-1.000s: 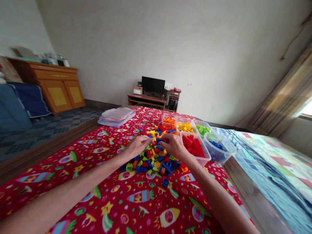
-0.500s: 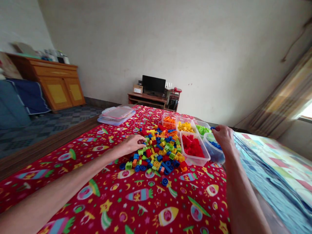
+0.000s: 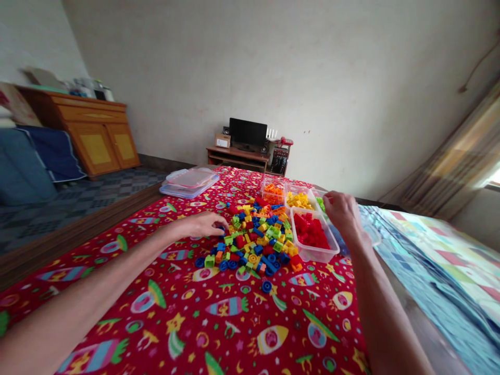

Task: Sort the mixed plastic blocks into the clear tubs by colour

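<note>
A heap of small plastic bricks (image 3: 253, 242) in blue, yellow, green, red and orange lies on the red rocket-print cloth (image 3: 234, 323). My left hand (image 3: 203, 225) rests at the heap's left edge, its fingertips pinched on a blue brick (image 3: 222, 229). My right hand (image 3: 341, 211) hovers above the clear tubs, between the red-brick tub (image 3: 312, 254) and the blue-brick tub (image 3: 374, 235), which it mostly hides. Its fingers are curled together, and what they hold, if anything, is hidden.
Further tubs hold orange (image 3: 272, 191), yellow (image 3: 299, 199) and green (image 3: 321, 202) bricks. One blue ring (image 3: 266, 286) lies apart from the heap. Stacked lids (image 3: 189, 182) sit far left. A quilted bed (image 3: 429, 245) borders the right; a wooden cabinet (image 3: 94, 140) and a monitor desk (image 3: 246, 151) stand behind.
My right hand left the heap, swung right over the blue-brick tub, then drew back a little to the left. My left hand stayed at the heap's left edge.
</note>
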Available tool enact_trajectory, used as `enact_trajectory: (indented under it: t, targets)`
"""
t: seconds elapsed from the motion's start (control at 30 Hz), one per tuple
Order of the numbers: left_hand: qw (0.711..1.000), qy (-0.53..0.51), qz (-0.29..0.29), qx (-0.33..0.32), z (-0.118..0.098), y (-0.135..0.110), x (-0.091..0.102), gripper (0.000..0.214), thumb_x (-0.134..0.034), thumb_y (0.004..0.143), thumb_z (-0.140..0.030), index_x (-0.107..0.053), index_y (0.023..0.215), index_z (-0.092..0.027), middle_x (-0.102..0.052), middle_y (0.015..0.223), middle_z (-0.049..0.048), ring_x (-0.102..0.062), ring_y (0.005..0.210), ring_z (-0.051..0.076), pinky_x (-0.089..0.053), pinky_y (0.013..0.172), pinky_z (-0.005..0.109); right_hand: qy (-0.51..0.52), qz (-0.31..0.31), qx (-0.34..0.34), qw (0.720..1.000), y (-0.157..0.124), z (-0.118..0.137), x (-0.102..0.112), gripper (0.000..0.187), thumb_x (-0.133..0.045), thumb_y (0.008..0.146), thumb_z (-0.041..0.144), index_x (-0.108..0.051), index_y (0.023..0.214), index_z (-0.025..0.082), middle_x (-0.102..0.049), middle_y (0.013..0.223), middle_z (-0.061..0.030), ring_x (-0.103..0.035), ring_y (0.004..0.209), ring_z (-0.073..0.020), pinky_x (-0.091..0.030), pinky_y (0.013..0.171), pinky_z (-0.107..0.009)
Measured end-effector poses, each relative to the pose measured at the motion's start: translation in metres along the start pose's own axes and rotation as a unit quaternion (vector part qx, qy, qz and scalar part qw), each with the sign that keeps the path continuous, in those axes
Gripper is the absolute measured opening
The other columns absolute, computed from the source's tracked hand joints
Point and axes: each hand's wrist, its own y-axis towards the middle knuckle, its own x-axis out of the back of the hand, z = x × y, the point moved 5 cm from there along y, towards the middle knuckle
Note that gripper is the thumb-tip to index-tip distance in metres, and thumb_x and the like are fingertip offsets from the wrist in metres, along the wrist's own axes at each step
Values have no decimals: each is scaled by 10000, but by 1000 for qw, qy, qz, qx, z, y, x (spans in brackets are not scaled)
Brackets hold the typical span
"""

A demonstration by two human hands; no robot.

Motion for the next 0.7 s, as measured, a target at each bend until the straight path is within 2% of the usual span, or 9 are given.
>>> enact_trajectory:
  t: [0.17, 0.3, 0.4, 0.53, 0.63, 0.7]
  targets:
    - [1000, 5, -10, -12, -7, -1, -8, 276, -650, 634, -296, -755, 877, -217, -745, 852, 33, -639, 746, 203, -468, 662, 225, -47, 109, 127, 985, -30, 78, -19, 302, -376, 900, 198, -666, 832, 146, -649, 715, -98, -537, 577, -145, -289, 523, -246]
    - [1000, 5, 4, -6, -3, 2, -11, 275, -624, 642, -258, -755, 879, -212, -744, 844, 35, -641, 734, 206, -463, 665, 234, -56, 164, 208, 963, -57, 118, -39, 321, -333, 914, 174, -651, 884, 148, -658, 739, -102, -594, 628, -169, -335, 550, -245]
    - [1000, -1, 4, 2, 2, 5, -9, 220, -629, 639, -267, -757, 811, -216, -741, 796, 34, -642, 711, 209, -455, 658, 243, -52, 199, 244, 948, -71, 133, -50, 292, -353, 895, 150, -642, 942, 160, -675, 785, -110, -622, 676, -187, -379, 596, -258]
    - [995, -59, -62, 42, 1, 7, 0, 208, -674, 612, -310, -737, 782, -207, -723, 732, 34, -637, 684, 212, -449, 625, 252, -47, 212, 254, 943, -75, 136, -55, 288, -359, 888, 142, -636, 958, 174, -691, 820, -111, -642, 719, -204, -413, 646, -275]
    - [975, -178, -108, 73, -14, 5, 3, 407, -718, 601, -372, -697, 957, -174, -709, 724, 36, -639, 672, 211, -454, 615, 265, -6, 207, 237, 949, -74, 134, -53, 290, -361, 914, 193, -618, 1048, 187, -704, 849, -98, -654, 741, -207, -423, 653, -273]
    - [955, -268, -103, 72, -30, 3, -3, 571, -720, 633, -436, -625, 1126, -162, -698, 720, 24, -643, 665, 201, -462, 626, 274, 52, 199, 240, 949, -75, 135, -51, 303, -388, 928, 246, -593, 1144, 189, -710, 931, -100, -659, 806, -201, -430, 684, -263]
